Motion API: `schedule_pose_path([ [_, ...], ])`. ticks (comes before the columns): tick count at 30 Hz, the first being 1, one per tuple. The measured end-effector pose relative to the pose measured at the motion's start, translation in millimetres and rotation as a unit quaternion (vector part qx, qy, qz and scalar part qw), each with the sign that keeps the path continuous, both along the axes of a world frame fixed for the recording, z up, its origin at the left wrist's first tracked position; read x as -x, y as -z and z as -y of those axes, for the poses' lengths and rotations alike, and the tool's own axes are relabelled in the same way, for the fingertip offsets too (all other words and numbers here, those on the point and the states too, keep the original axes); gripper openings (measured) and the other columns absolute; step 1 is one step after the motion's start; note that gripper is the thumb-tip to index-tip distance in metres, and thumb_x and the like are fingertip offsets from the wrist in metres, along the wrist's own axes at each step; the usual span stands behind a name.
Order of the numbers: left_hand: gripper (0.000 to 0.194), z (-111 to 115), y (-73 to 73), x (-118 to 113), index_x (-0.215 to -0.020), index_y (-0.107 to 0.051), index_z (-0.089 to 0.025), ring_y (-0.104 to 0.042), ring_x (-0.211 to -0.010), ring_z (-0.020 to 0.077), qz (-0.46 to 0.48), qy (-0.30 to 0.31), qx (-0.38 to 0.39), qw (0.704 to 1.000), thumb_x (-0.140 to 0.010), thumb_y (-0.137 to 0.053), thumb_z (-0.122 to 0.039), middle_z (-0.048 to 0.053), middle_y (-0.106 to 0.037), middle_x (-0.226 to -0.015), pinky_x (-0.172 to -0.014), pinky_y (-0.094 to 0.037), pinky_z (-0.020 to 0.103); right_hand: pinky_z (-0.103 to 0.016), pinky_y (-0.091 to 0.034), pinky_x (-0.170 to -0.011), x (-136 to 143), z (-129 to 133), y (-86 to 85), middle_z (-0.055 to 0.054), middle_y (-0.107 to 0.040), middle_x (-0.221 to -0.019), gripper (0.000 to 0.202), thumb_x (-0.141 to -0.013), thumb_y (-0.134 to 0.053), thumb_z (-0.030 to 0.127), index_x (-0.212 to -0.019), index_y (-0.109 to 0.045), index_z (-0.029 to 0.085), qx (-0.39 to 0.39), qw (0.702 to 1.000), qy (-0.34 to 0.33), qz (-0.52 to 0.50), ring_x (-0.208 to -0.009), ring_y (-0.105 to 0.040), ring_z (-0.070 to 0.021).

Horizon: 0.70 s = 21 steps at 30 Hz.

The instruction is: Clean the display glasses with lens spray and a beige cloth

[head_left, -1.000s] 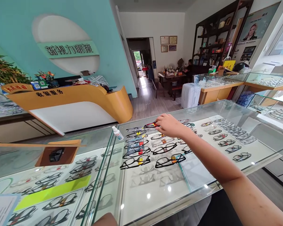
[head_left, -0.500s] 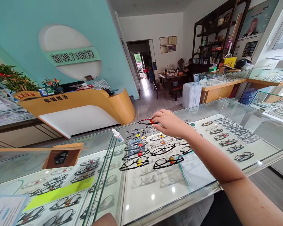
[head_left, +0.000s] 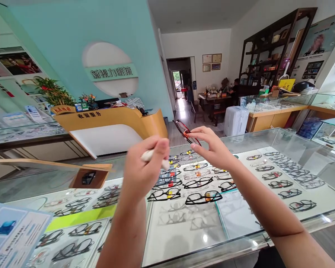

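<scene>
In the head view my right hand (head_left: 212, 147) pinches a pair of dark red eyeglasses (head_left: 180, 128) by one side, raised above the far edge of the glass display case (head_left: 181, 249). An orange patch shows on the frame near my fingertips. My left hand (head_left: 146, 163) is closed, slightly blurred, to the left of the eyeglasses and apart from them. A small whitish object (head_left: 147, 155) pokes out of that fist; its kind is too blurred to tell. Below both hands, rows of dark-framed eyeglasses (head_left: 203, 198) with yellow and orange tags fill part of the case.
A second glass case with more eyeglasses (head_left: 72, 249) adjoins at left, with a wooden stand (head_left: 91, 176) and a printed card (head_left: 16, 238) there. Beyond lie a yellow-and-white reception counter (head_left: 111, 130), a pale suitcase (head_left: 236, 121) and a seated person (head_left: 234, 91) at a table.
My left hand has come up from the bottom edge, now closed around the whitish object. My right hand has lifted and tilted the red eyeglasses. The white spray bottle is no longer visible.
</scene>
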State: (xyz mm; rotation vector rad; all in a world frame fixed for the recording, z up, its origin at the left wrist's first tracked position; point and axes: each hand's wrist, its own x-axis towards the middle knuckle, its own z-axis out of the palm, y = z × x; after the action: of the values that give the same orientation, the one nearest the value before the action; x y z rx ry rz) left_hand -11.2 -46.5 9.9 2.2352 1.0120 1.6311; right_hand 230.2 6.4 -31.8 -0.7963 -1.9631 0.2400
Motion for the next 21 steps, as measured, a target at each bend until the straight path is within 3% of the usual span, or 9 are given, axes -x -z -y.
schedule_pose_path([
  [2,0.048,-18.4,1.9,-8.7,-0.074,-0.060,-0.021,-0.053,-0.056,0.0113,0.003,0.011,0.052,0.999,-0.109,-0.064,-0.054,-0.001,-0.057,-0.065,-0.053,-0.043,0.025,-0.057,-0.050,-0.123,1.7,3.3,-0.2,-0.013,-0.071,-0.141,0.036,-0.109,-0.065,0.035,-0.142,-0.075,0.025,-0.024,1.000,-0.004,-0.017,-0.137,-0.064,-0.0312],
  [5,0.029,-40.1,8.3,-19.0,-0.095,-0.068,-0.022,-0.061,-0.059,0.0130,0.026,0.020,0.127,0.991,-0.102,-0.072,-0.050,-0.001,-0.068,-0.075,-0.055,-0.048,0.025,-0.058,-0.050,-0.123,4.1,8.1,-1.3,-0.014,-0.069,-0.144,0.039,-0.109,-0.066,0.036,-0.146,-0.072,0.027,-0.045,0.999,0.003,-0.018,-0.140,-0.062,-0.0319],
  [9,0.038,-49.4,17.1,-25.2,-0.112,-0.071,-0.023,-0.070,-0.066,0.0165,0.079,0.021,0.145,0.986,-0.095,-0.080,-0.055,0.003,-0.079,-0.088,-0.060,-0.054,0.028,-0.061,-0.050,-0.121,7.4,11.7,-3.1,-0.014,-0.069,-0.147,0.040,-0.108,-0.064,0.035,-0.147,-0.070,0.029,-0.085,0.996,0.026,0.008,-0.141,-0.061,-0.0344],
  [13,0.031,-50.0,22.1,-28.9,-0.102,-0.075,-0.022,-0.076,-0.087,0.0201,0.100,0.018,0.097,0.990,-0.099,-0.077,-0.053,0.005,-0.081,-0.099,-0.075,-0.058,0.029,-0.061,-0.049,-0.121,11.8,11.0,-2.4,-0.014,-0.071,-0.147,0.039,-0.107,-0.063,0.032,-0.145,-0.070,0.026,-0.143,0.988,0.045,0.046,-0.139,-0.060,-0.0354],
  [17,0.030,-53.7,30.0,-31.1,-0.104,-0.076,-0.022,-0.071,-0.077,0.0170,0.070,-0.025,-0.001,0.997,-0.103,-0.075,-0.052,0.004,-0.082,-0.096,-0.071,-0.055,0.028,-0.065,-0.044,-0.125,18.6,10.8,1.3,-0.014,-0.067,-0.154,0.035,-0.104,-0.065,0.034,-0.138,-0.074,0.028,-0.149,0.985,0.086,-0.009,-0.147,-0.053,-0.0378],
  [19,0.025,-57.1,34.8,-31.7,-0.107,-0.077,-0.021,-0.071,-0.074,0.0162,0.043,-0.060,-0.082,0.994,-0.106,-0.073,-0.047,0.005,-0.083,-0.098,-0.070,-0.055,0.028,-0.063,-0.046,-0.121,22.1,11.1,2.6,-0.013,-0.069,-0.145,0.029,-0.104,-0.067,0.039,-0.127,-0.080,0.029,-0.102,0.984,0.108,-0.098,-0.141,-0.057,-0.0367],
  [21,0.017,-60.5,38.3,-32.3,-0.109,-0.077,-0.021,-0.076,-0.080,0.0173,0.012,-0.080,-0.173,0.982,-0.108,-0.071,-0.037,0.006,-0.085,-0.101,-0.073,-0.057,0.028,-0.055,-0.053,-0.110,24.4,10.5,2.5,-0.011,-0.074,-0.130,0.027,-0.104,-0.068,0.046,-0.116,-0.085,0.029,0.014,0.978,0.070,-0.195,-0.126,-0.065,-0.0321],
])
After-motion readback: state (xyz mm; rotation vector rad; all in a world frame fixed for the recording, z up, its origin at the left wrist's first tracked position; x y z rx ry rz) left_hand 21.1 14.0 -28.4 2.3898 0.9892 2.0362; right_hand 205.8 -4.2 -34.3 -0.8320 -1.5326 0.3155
